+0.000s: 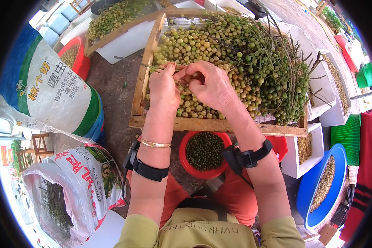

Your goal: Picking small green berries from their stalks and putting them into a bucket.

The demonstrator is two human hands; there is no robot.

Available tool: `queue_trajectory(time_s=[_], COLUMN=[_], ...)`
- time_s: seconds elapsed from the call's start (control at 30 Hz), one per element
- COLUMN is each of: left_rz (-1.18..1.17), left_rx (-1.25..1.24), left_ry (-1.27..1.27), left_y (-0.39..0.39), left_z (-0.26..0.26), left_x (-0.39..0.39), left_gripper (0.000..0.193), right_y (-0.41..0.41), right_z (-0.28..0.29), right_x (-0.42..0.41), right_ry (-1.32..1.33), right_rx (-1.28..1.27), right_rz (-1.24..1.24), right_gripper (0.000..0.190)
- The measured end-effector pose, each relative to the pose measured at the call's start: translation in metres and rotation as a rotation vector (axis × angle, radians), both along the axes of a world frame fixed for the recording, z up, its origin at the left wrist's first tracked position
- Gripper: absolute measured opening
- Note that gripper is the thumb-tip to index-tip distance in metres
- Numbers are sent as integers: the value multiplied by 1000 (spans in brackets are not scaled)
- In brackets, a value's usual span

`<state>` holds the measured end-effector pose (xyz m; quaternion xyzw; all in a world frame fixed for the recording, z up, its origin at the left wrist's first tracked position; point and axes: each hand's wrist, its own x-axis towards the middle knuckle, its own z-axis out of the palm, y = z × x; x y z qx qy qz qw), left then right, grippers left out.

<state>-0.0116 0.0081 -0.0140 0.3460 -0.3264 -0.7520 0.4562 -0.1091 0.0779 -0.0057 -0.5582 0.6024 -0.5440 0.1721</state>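
Observation:
My left hand [164, 85] pinches a thin fruit twig [133, 63], whose bare end sticks out to the left past the tray's side. Close beside it, my right hand [209, 82] has curled fingers, their tips at the same twig. Round fruits show in the hollow of that hand; whether it grips them is hidden. Both hands are above a wood-framed mesh tray [204, 124]. Loose yellow-green fruits [192, 43] cover its left and middle. Green fruits still on their stems [260, 66] are heaped on its right, with brown twigs among them.
Below the tray, a red basin [183, 155] of dark green fruits stands between my knees. Printed sacks [62, 90] stand left, one holding stems [57, 204]. White foam boxes [317, 152] and a blue basin [339, 183] are right. Another fruit tray [111, 40] lies far left.

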Motion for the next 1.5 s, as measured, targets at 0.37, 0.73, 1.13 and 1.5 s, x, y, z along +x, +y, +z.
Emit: queue_trajectory(time_s=[0.37,0.73,1.13,1.5], left_rz=[-21,56,94,20], left_rx=[18,101,178,242], left_ry=[29,117,296,272], left_y=[3,2,-4,2], left_z=[0,3,-1,0], left_x=[-2,-12,-11,-8], left_gripper=[17,40,31,17], right_y=[7,20,14,7], right_z=[6,-1,-5,-3], right_x=[-7,3,-11,-10], right_ry=[-164,15,-884,-820], right_rx=[189,99,158,307], right_rz=[80,-82,107,187], right_gripper=[9,19,7,20])
